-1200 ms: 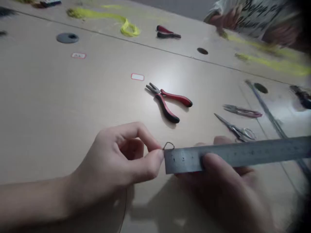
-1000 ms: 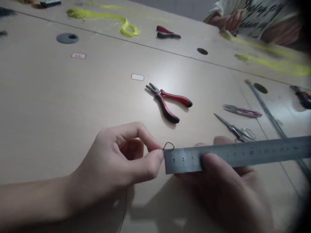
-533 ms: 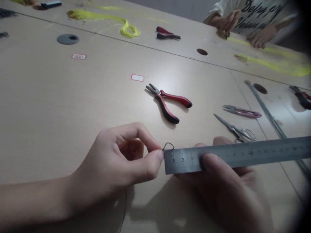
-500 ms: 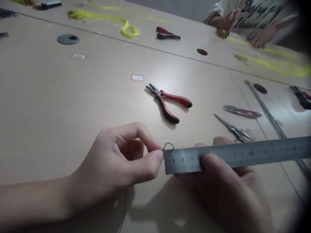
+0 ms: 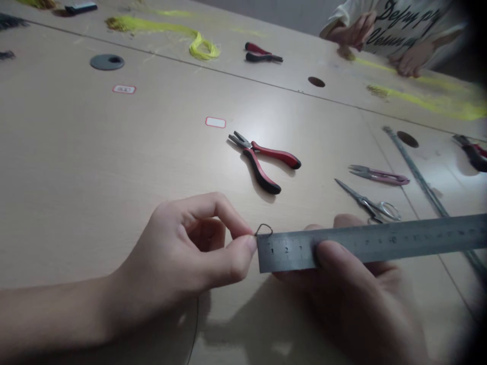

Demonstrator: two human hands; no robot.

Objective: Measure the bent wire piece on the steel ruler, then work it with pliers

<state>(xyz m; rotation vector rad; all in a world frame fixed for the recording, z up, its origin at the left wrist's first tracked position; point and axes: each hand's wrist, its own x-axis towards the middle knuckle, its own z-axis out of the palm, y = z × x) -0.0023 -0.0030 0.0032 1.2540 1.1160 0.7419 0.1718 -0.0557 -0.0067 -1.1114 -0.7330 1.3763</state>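
Two hands, and barely a stir in either over this last half second! The left hand (image 5: 194, 248) is on the left, thumb and forefinger pinched tight on a thin dark loop (image 5: 265, 224), fingertips together, the bend poking out to the right. Coming in from the right side, the right hand (image 5: 365, 299) has the metal ruler (image 5: 384, 240) clamped, thumb across its face, fingers behind. And look at that alignment: the ruler's left end sits just beside the left thumb, the loop arching over its upper edge near the first numeral. Touching or just shy of it? Cannot tell from here.

The one clear shift is across the table (image 5: 95, 167), far right, where a co-worker's hand (image 5: 414, 58) now lies slightly farther right. No bearing on this side; the loop stays against the scale, a steady pose that looks right for reading it.

Beyond the hands, the red-handled pliers (image 5: 248, 147) lie with handles spread, unmoved; farther right, the scissors (image 5: 371, 205) rest near the pink snips (image 5: 380, 175), untouched.
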